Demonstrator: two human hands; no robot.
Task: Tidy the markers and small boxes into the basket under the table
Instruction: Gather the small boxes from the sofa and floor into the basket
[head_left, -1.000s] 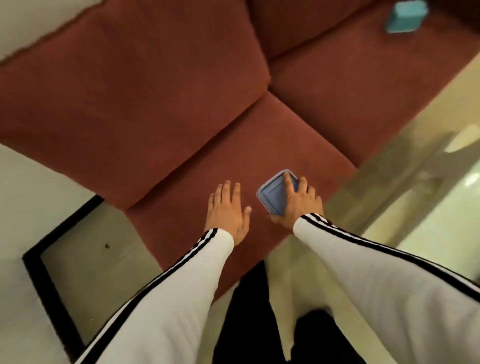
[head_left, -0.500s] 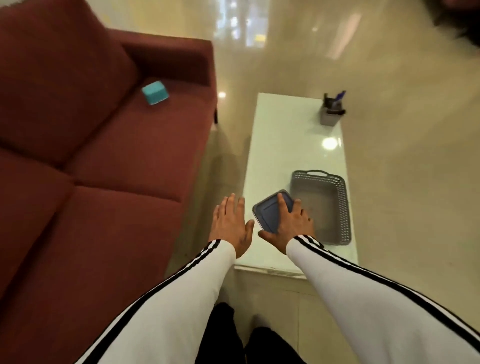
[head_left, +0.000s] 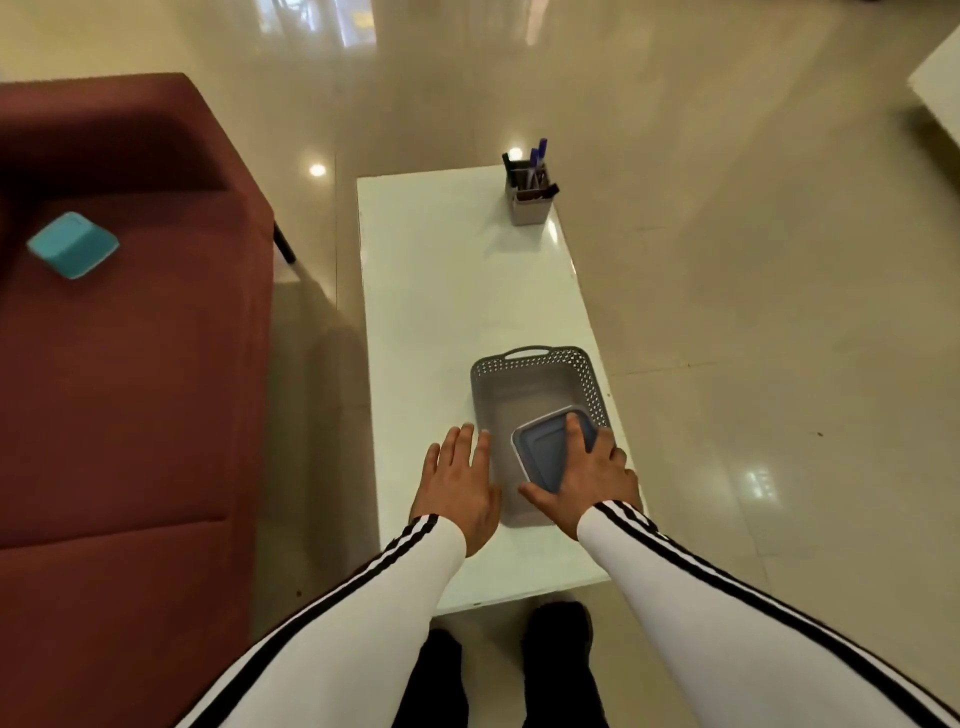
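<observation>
My right hand (head_left: 589, 480) grips a flat blue-grey box (head_left: 545, 449) with a pale rim and holds it over the near end of a grey perforated basket (head_left: 524, 382). The basket stands on a white low table (head_left: 457, 291). My left hand (head_left: 460, 486) hovers flat with straight fingers just left of the basket's near corner, holding nothing. A grey holder (head_left: 527, 202) with several markers stands at the table's far end. A turquoise box (head_left: 72, 244) lies on the red sofa (head_left: 130, 389) at the left.
The sofa runs along the left, with a narrow strip of glossy beige floor (head_left: 753, 312) between it and the table. My legs stand at the table's near edge. A white furniture corner (head_left: 937, 88) shows at the far right.
The view swung from the sofa to the table. My right hand carried the blue-grey box from the sofa seat over the table and above the basket. My left hand stayed alongside, flat.
</observation>
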